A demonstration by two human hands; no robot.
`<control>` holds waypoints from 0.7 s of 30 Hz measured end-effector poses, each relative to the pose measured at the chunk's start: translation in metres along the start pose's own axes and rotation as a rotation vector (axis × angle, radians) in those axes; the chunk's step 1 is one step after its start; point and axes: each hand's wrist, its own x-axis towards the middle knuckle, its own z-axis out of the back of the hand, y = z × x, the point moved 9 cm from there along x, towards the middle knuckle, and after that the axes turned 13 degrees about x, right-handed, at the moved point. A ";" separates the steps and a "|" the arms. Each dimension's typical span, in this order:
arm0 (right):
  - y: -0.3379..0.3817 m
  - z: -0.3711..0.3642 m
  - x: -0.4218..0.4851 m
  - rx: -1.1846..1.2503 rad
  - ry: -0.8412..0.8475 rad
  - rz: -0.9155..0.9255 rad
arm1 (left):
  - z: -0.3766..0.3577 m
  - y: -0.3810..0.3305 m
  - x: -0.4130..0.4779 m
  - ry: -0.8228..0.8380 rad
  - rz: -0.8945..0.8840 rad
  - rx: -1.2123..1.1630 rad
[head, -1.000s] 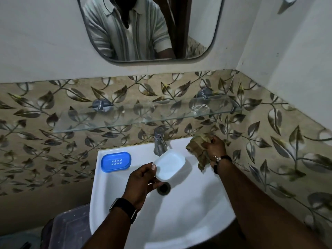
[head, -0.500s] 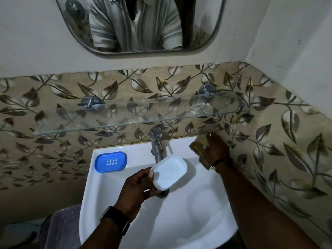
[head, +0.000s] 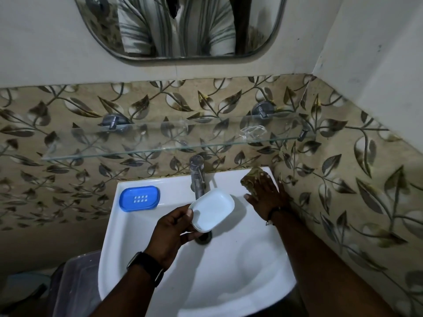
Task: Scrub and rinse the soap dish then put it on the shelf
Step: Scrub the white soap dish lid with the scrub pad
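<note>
The white soap dish tray (head: pixel 212 210) is held tilted over the middle of the white washbasin (head: pixel 229 271), just in front of the chrome tap (head: pixel 198 177) and above the drain (head: pixel 203 239), which it partly hides. The left hand (head: pixel 174 229) pinches it at its near left end, thumb on the upper rim and the other fingers curled underneath; a dark wristwatch (head: pixel 146 268) sits on that wrist. The tray's hollow side faces up and looks clean and pale.

The blue slotted soap dish insert (head: pixel 139 199) lies flat on the basin's back left corner, well apart from the tray. At the back right corner, the right hand (head: pixel 265 195) lies palm down with fingers spread, pressing on a brownish scrubbing cloth (head: pixel 250 179) that rests on the basin rim against the leaf-patterned tiled wall (head: pixel 343 179). A dark bracelet (head: pixel 273 213) circles that wrist.

Above the tap a clear glass shelf (head: pixel 160 149) runs along the tiles on two round metal brackets, with something small and transparent near its right end, too faint to identify. A mirror (head: pixel 178 30) hangs higher up, reflecting a striped shirt. A translucent plastic bin (head: pixel 75 282) stands below the basin's left edge.
</note>
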 end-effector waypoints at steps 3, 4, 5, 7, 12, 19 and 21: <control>0.005 0.014 -0.009 -0.025 -0.025 0.058 | 0.004 -0.004 -0.004 -0.007 -0.004 -0.025; 0.009 0.023 -0.016 -0.055 -0.115 0.103 | 0.005 -0.006 -0.006 -0.005 -0.006 -0.031; 0.015 0.033 -0.027 -0.072 -0.229 0.152 | 0.008 -0.008 -0.008 -0.001 -0.010 -0.041; 0.028 0.053 -0.050 -0.093 -0.425 0.258 | 0.013 -0.009 -0.013 0.007 -0.017 -0.057; 0.100 0.090 -0.115 -0.027 -0.937 0.659 | 0.044 0.002 -0.031 -0.014 -0.028 -0.063; 0.264 0.081 -0.156 0.073 -0.918 1.108 | 0.121 0.026 -0.071 -0.136 0.009 -0.117; 0.298 0.073 -0.156 0.071 -0.895 1.156 | 0.137 0.029 -0.079 -0.180 0.019 -0.125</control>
